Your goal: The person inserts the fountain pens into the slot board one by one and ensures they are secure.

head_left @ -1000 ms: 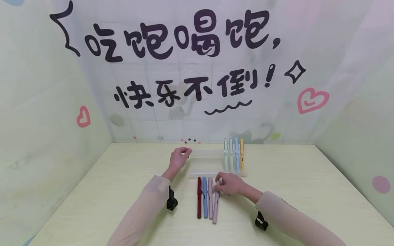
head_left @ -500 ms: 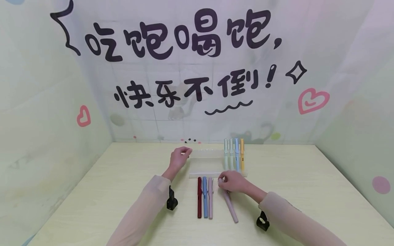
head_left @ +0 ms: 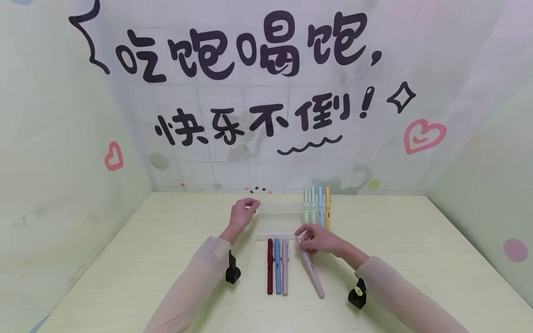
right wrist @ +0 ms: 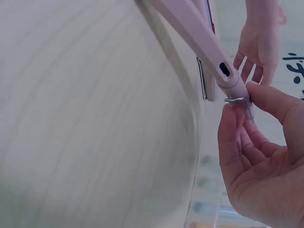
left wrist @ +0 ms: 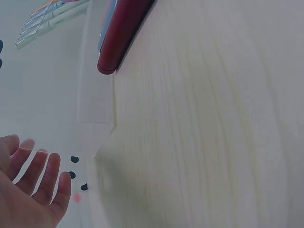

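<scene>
My left hand (head_left: pixel 242 213) pinches the left edge of a clear pen rack (head_left: pixel 276 237); in the left wrist view its fingers curl at a thin transparent edge. Between thumb and fingertips my right hand (head_left: pixel 322 240) holds a light purple pen (right wrist: pixel 199 38) near its metal clip. That pen slants, its clip end raised toward the rack's front. Left of it, a dark red pen (head_left: pixel 269 268), a blue pen (head_left: pixel 277 268) and another light purple pen (head_left: pixel 285 273) lie side by side. Two pale green pens (head_left: pixel 306 199), a light blue pen (head_left: pixel 321 201) and a yellow pen (head_left: pixel 328 203) stand on the rack's right part.
The light wooden table (head_left: pixel 166 277) carries the rack near its back. A printed cloth wall (head_left: pixel 187 171) rises behind, with side walls left and right. Black wrist cameras (head_left: pixel 232 273) hang under both sleeves.
My right hand has taken the light purple pen from the row's right end, moved it right and tilted it, lifting the clip end. My left hand stays at the rack's edge.
</scene>
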The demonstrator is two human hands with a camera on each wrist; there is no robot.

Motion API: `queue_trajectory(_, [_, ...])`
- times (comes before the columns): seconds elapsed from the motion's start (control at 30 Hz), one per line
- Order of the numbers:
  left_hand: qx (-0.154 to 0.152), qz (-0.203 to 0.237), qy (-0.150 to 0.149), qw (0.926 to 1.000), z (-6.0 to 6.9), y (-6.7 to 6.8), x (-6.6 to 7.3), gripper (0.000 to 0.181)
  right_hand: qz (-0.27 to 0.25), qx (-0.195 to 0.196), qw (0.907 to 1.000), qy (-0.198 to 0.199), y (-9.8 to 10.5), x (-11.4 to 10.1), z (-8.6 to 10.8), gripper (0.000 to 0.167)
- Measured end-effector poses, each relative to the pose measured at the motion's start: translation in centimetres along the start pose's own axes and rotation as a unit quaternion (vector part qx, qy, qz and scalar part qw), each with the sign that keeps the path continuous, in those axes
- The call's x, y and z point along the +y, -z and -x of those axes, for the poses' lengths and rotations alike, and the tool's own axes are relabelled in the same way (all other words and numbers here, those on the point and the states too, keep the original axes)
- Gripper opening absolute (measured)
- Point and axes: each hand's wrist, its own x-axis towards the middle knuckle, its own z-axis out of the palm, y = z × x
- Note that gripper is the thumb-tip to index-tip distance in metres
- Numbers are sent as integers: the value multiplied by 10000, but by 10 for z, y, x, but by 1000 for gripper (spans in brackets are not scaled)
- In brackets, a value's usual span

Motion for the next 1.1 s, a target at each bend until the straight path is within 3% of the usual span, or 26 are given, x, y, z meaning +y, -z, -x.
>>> queue_trajectory(0.17, [34, 53, -195, 9998, 0, 0, -3, 27, -149, -108, 9998, 39, 3, 1, 0, 34])
queue_trajectory(0.5, [39, -107, -93, 9999, 2, 0, 0, 25, -181, -122, 9995, 240, 0, 1, 2, 31])
queue_trajectory(0.73, [31, -130, -77, 9999, 3, 0, 0, 25, -176, 84, 9995, 240, -3, 1, -1, 36])
queue_trajectory(1.1, [46, -108, -53, 9999, 3, -1, 0, 26, 203, 676, 9955, 630, -2, -6, -2, 30])
